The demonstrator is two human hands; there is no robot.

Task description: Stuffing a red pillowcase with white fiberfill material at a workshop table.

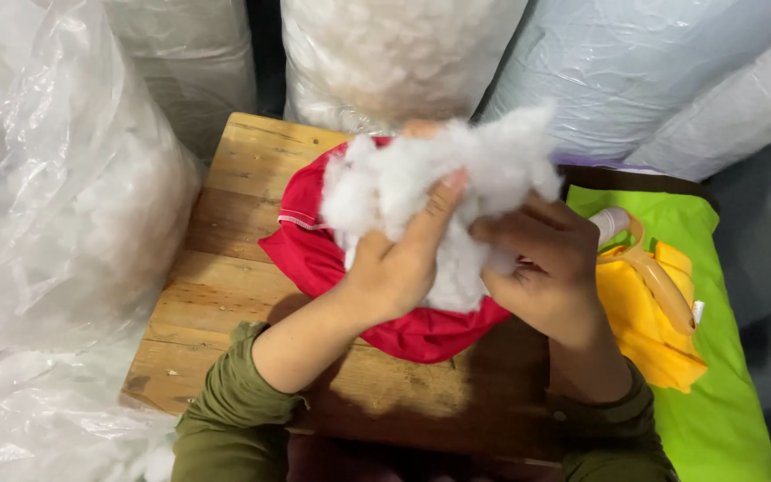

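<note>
A big wad of white fluffy stuffing [457,178] is held above a red fabric cover [314,254] that lies on a wooden table [225,295]. My left hand [399,263] grips the wad from the left, thumb pressed into it. From the right, my right hand [546,272] clutches the lower part of the same wad. Both arms wear olive green sleeves. The cover's white-stitched edge shows at the left; its middle is hidden under the stuffing and my hands.
Large clear plastic bags of white stuffing [55,223] stand at the left and behind the table [385,54]. To the right lie a green fabric piece [716,402], a yellow fabric piece [649,330] and a tan tool with a white tip [644,263].
</note>
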